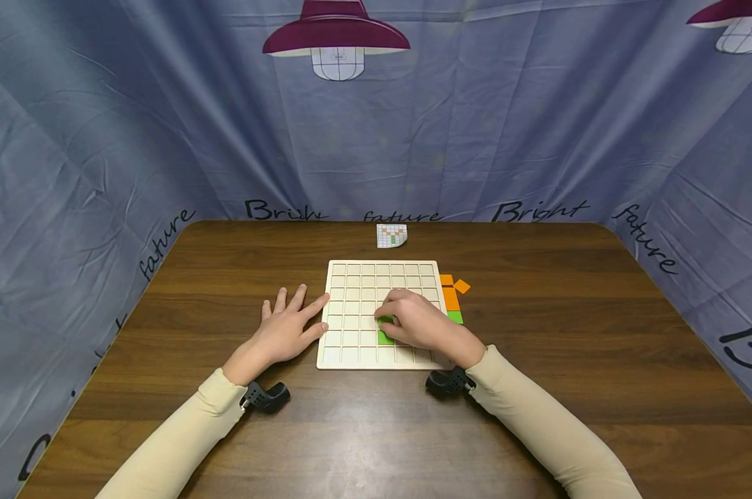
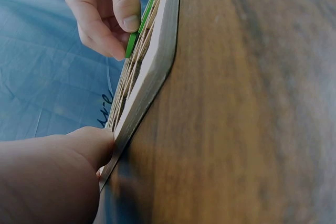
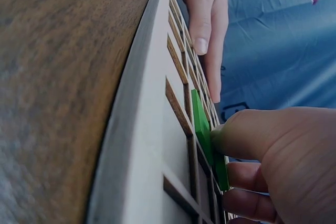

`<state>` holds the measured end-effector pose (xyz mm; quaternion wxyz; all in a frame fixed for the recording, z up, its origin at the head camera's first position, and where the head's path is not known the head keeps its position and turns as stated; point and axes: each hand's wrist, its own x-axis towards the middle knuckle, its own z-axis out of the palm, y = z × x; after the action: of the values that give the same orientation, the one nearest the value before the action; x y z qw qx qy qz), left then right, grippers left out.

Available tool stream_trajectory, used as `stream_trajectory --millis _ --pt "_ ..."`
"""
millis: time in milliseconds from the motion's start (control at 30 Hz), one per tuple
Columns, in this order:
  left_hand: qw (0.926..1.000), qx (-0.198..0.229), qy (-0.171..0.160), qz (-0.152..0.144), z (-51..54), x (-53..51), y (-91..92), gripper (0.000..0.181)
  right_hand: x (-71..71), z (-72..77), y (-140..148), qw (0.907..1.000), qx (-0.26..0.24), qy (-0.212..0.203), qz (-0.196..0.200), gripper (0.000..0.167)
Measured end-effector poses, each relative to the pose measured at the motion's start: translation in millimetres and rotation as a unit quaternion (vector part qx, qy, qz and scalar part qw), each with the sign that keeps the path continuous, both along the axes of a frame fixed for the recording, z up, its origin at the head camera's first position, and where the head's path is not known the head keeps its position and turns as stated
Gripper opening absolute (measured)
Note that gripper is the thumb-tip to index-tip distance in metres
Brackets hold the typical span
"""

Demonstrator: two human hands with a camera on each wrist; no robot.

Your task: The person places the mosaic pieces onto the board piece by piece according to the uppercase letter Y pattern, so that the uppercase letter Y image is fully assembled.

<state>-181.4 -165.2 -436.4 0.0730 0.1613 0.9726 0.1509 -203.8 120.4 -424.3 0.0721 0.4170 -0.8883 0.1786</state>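
A pale grid board (image 1: 351, 355) lies on the table. Over its middle, my right hand (image 1: 416, 320) pinches a green piece (image 3: 220, 171) between thumb and fingers, low against the grid. Another green piece (image 1: 385, 338) lies in a cell just in front of it; in the right wrist view this piece (image 3: 200, 124) looks slightly tilted. My left hand (image 1: 282, 334) is spread on the table at the board's left side, thumb and index fingertip touching the edge. In the left wrist view the right hand (image 2: 105, 14) holds the green piece (image 2: 131, 44) at the board.
Orange pieces (image 1: 451, 299) and a green piece (image 1: 455, 317) lie along the board's right side, with one loose orange piece (image 1: 461, 286) beside them. A small printed grid card (image 1: 388, 236) lies behind the board on the wooden table (image 1: 550, 298). Blue curtains hang around.
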Motion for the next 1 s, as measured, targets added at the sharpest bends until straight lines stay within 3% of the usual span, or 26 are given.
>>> stream_trajectory --millis 400,1000 --pt "1.0000 0.001 -0.001 -0.001 0.1 0.4 0.2 0.061 0.9 -0.9 -0.4 0.9997 -0.004 -0.023 -0.009 0.018" --pt "1.0000 0.001 -0.006 0.002 1.4 0.6 0.1 0.061 0.8 0.1 -1.2 0.9996 -0.006 -0.026 -0.012 0.021"
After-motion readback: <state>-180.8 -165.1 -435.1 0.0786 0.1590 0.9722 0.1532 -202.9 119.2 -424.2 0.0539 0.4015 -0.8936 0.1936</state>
